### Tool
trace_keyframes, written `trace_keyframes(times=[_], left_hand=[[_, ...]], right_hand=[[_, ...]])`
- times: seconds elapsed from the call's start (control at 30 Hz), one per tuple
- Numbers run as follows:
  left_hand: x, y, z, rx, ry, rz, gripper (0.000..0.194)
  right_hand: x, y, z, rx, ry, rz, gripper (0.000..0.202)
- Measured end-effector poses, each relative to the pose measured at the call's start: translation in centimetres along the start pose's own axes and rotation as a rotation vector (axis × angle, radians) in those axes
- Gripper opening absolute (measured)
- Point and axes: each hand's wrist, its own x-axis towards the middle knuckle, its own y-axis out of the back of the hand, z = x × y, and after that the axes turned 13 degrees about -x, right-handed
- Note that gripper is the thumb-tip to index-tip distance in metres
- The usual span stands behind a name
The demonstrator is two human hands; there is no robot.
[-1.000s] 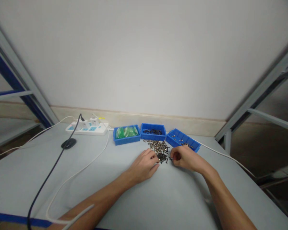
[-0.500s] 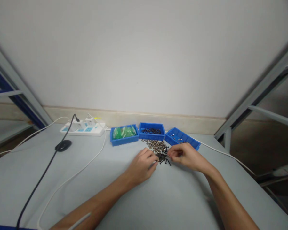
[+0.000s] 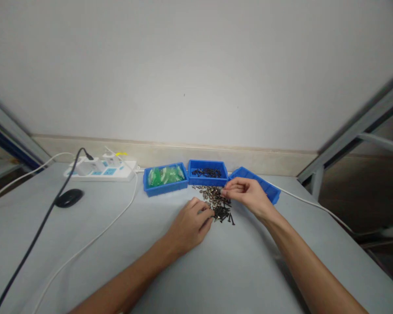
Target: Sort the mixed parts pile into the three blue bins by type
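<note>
A loose pile of screws lies on the table, with silvery screws (image 3: 212,194) at the back and black screws (image 3: 221,213) at the front. My left hand (image 3: 193,220) rests at the pile's left edge with its fingers curled inward; whatever lies between the fingertips is hidden. Above the pile's back right part, my right hand (image 3: 245,192) is closed in a pinch, its contents too small to make out. Behind the pile stands a blue tray (image 3: 207,180) holding black screws (image 3: 208,172). My right hand partly covers another blue tray (image 3: 272,192).
Left of the middle tray is a blue tray (image 3: 166,189) with green and clear plastic packets (image 3: 165,175). A white power strip (image 3: 124,174) with plugs, a black oval object (image 3: 69,198) and cables (image 3: 94,240) occupy the left side. A wall (image 3: 196,87) closes off the back.
My right hand has moved up and left over the pile, away from the black screws. My left hand stays at the pile's left edge. The camera view has shifted a little.
</note>
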Motion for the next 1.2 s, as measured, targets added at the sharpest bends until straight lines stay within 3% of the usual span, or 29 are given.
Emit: trace_keyframes(times=[0.13,0.23,0.33,0.43,0.57,0.87,1.2], left_hand=[[-0.1,0.2,0.0,0.003,-0.003,-0.005,0.014],[-0.1,0.2,0.1,0.013,-0.003,-0.011,0.013],[-0.2,0.1,0.2,0.021,-0.003,-0.025,0.013],[-0.2,-0.1,0.2,0.022,-0.005,-0.032,0.013],[-0.1,-0.2,0.3,0.019,-0.003,-0.032,0.014],[0.1,-0.1,0.3,0.014,0.021,-0.030,0.015],[0.1,0.0,0.5,0.024,0.021,-0.035,0.014]], right_hand=[[2.9,-0.7,-1.0,0.037,0.045,0.275,0.036],[3.4,-0.8,-1.3,-0.021,0.093,0.356,0.032],[2.0,-0.4,-0.8,-0.202,0.134,0.292,0.026],[-0.3,0.2,0.0,-0.545,0.180,0.274,0.017],[-2.5,0.7,0.9,-0.837,0.196,0.251,0.019],[-2.5,0.1,1.9,-0.954,0.119,0.145,0.018],[-2.5,-0.4,2.3,-0.983,0.081,0.180,0.020]])
